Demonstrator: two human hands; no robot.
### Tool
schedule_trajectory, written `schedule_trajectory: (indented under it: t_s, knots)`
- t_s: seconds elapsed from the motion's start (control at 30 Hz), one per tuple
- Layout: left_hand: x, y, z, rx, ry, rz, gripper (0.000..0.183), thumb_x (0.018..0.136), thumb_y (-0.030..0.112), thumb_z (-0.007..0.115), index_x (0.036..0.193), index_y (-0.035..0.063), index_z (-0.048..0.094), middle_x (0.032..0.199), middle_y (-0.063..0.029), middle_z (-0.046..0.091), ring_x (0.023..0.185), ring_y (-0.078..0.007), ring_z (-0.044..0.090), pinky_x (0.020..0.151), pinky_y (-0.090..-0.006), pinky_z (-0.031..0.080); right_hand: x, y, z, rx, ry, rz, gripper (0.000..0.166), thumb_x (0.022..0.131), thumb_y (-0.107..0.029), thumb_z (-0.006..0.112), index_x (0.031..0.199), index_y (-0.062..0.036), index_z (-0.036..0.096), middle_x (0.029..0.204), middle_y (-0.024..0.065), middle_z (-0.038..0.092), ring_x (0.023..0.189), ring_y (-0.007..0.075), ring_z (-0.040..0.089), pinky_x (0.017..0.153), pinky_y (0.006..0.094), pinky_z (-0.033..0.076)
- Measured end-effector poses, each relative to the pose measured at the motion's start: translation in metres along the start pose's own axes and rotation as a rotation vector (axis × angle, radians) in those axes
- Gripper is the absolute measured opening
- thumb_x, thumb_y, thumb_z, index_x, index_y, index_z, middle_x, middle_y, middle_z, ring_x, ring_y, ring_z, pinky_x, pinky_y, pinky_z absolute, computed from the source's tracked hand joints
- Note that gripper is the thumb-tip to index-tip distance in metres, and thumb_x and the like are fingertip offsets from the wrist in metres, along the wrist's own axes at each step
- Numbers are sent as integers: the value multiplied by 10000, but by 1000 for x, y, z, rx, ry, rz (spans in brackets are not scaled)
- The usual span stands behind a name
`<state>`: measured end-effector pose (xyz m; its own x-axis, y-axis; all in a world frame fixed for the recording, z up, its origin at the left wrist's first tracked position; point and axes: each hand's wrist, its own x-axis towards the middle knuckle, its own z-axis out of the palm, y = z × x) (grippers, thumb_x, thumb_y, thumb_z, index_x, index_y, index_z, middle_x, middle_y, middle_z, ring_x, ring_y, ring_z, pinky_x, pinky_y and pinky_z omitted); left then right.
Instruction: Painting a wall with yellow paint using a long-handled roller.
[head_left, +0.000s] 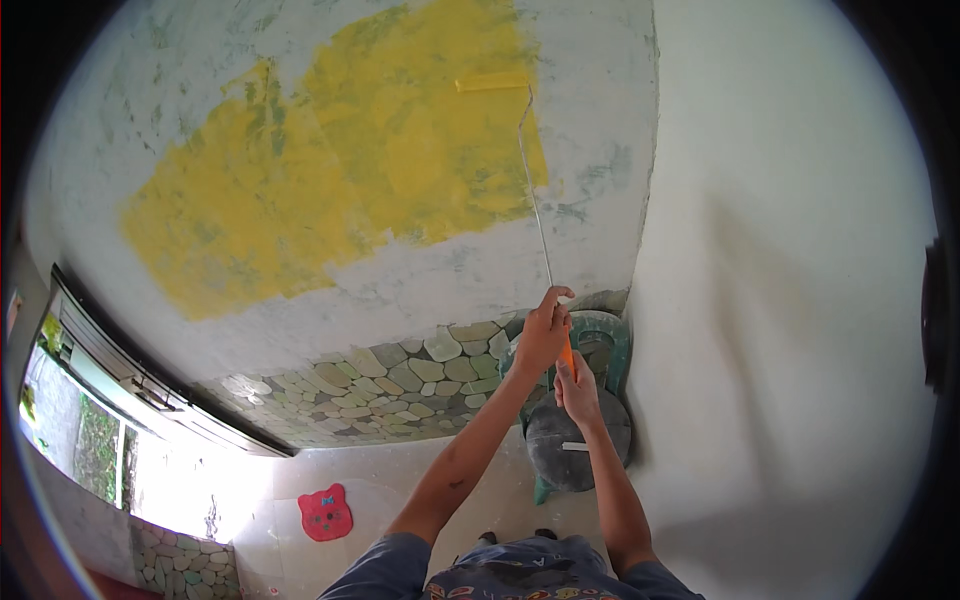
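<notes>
A paint roller with an orange handle (568, 352) and a long thin metal rod (537, 210) is in both my hands. My left hand (544, 334) wraps the upper end of the handle where the rod begins, its index finger partly extended. Lower down, my right hand (577, 390) grips the handle's end. The yellow roller sleeve (492, 82) lies against the wall, on the upper right part of a yellow painted patch (420, 142). Around that patch the wall (480, 266) is whitish with grey-green blotches.
Stone-pattern facing (420, 375) runs along the wall's base. A green plastic chair (616, 337) with a round dark grey object (547, 435) stands in the corner by the pale side wall (787, 300). A red cat-shaped mat (325, 513) lies on the floor near an open doorway (180, 480).
</notes>
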<state>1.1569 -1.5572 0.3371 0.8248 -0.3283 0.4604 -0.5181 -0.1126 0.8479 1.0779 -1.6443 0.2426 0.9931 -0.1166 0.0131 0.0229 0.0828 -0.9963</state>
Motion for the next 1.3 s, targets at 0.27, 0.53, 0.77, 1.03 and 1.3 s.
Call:
schedule_trajectory:
  t_s: [0.27, 0.53, 0.77, 1.03, 1.3]
  knots:
    - [57, 62, 3, -149, 192, -25, 281, 984, 54, 384, 1210, 116, 538, 675, -87, 536, 522, -163, 487, 507, -317, 436, 44, -72, 23, -179, 253, -404, 297, 1018, -280, 477, 1123, -6, 528, 774, 120, 572, 660, 234, 575, 616, 371, 438]
    - [-19, -46, 21, 21, 83, -83, 304, 1025, 100, 317, 1233, 131, 538, 678, -41, 568, 534, -102, 515, 494, -289, 464, 11, 57, 27, -193, 201, -224, 365, 1026, -265, 490, 1281, -6, 524, 835, 45, 569, 711, 107, 527, 634, 301, 432]
    - [67, 35, -7, -11, 90, 47, 325, 968, 53, 349, 1138, 120, 618, 563, -34, 482, 461, -107, 480, 455, -288, 421, 48, -63, 29, -197, 227, -261, 348, 1026, -274, 472, 1229, 1, 539, 740, 36, 521, 631, 83, 494, 564, 284, 411]
    - [39, 1, 7, -24, 133, 41, 330, 1012, 86, 334, 1152, 137, 628, 543, -7, 470, 409, -70, 438, 394, -258, 397, 21, -42, 29, -317, 248, -246, 460, 1002, -366, 462, 1277, -1, 518, 1026, 270, 639, 932, 450, 622, 771, 505, 467]
    - [63, 53, 16, -208, 76, -13, 325, 912, -7, 360, 1067, 92, 627, 539, -2, 413, 418, -77, 424, 405, -286, 383, 12, -99, 9, -426, 295, -250, 451, 1003, -358, 447, 1239, 20, 517, 977, 302, 636, 917, 487, 606, 759, 538, 464]
